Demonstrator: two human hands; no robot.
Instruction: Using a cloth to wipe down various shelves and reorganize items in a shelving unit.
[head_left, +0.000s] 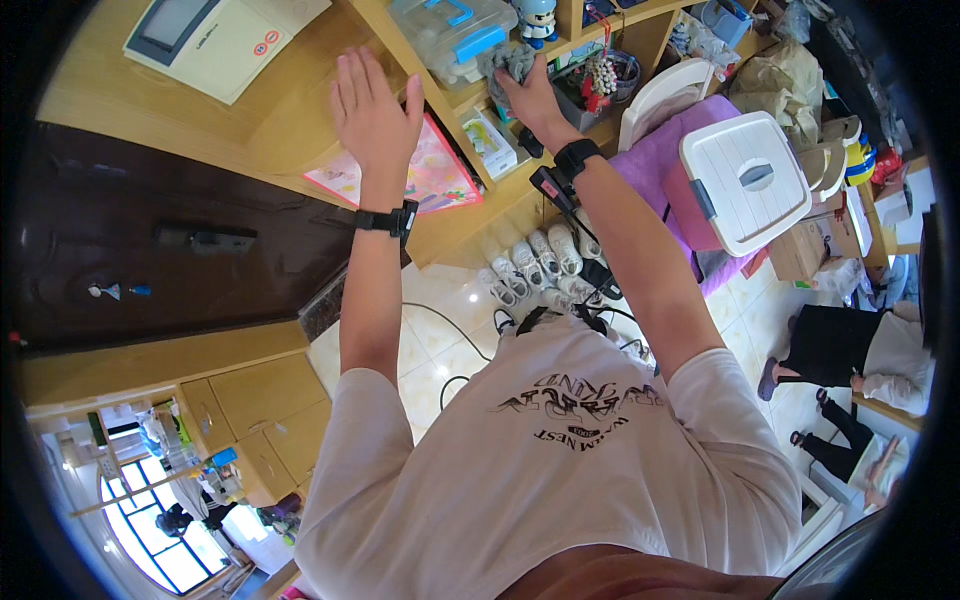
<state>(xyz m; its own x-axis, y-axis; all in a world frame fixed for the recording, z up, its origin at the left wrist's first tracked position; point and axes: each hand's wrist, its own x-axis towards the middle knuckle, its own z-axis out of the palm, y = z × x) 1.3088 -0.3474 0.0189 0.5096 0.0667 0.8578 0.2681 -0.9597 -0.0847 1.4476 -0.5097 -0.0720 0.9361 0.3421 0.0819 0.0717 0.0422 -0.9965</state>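
Observation:
My left hand (379, 112) is held flat with its fingers extended and its thumb apart, over the wooden cabinet (285, 127); whether it touches the wood I cannot tell. In my right hand (534, 101) is a bunched grey cloth (510, 66), at the edge of a wooden shelf. Right beside the cloth are a clear plastic box with blue latches (450, 34) and a blue and white figurine (537, 21). Below my left hand lies a pink patterned board or sheet (446, 169). A small white and green box (489, 146) sits in a lower compartment.
White shoes (547, 259) stand on the tiled floor below the cabinet. A lidded storage box (746, 184) rests on purple cloth at right. Black cables (450, 326) run across the floor. Two people (892, 360) are at far right, another person (187, 502) at lower left.

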